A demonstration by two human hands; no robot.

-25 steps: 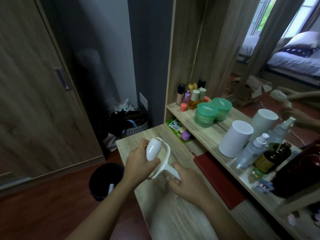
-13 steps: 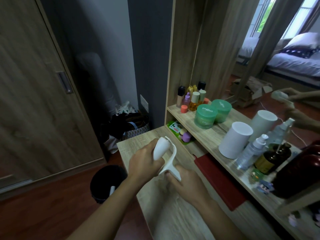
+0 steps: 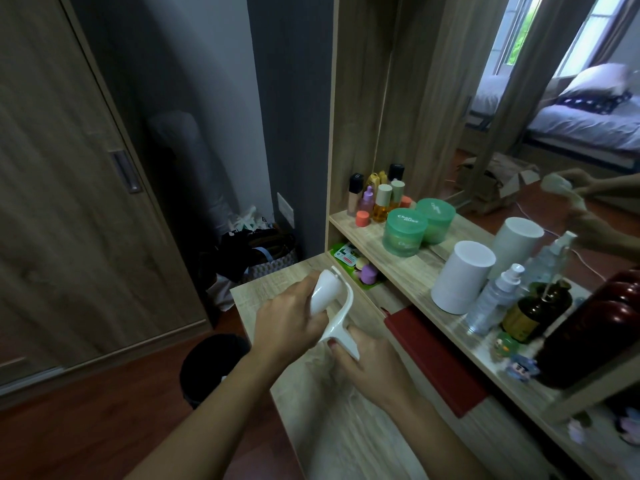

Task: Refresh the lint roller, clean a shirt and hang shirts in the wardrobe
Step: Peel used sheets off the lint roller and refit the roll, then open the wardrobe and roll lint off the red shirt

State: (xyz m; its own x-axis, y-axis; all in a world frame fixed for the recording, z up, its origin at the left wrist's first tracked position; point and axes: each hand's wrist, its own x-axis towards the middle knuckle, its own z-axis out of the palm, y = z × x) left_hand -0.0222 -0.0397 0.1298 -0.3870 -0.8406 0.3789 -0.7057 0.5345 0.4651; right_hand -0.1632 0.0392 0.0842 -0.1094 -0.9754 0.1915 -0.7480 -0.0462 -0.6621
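Head view showed the left hand (image 3: 287, 323) gripping the lint roller (image 3: 332, 306) by its drum, the right hand (image 3: 370, 365) gripping its handle; a hard twist risked dropping it on the desk (image 3: 346, 431).

I see a white lint roller (image 3: 329, 306), pale wood-grain desk (image 3: 346, 427), green jars (image 3: 405, 232), a red book (image 3: 433, 355), and a black bin (image 3: 204, 365).

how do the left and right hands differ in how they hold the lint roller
The left hand wraps round the white head of the lint roller, while the right hand grips its thin handle. The left hand sits higher in the picture and farther from the camera, and the right hand is lower and nearer. Both hands curl round the same roller, held above the wooden desk top.
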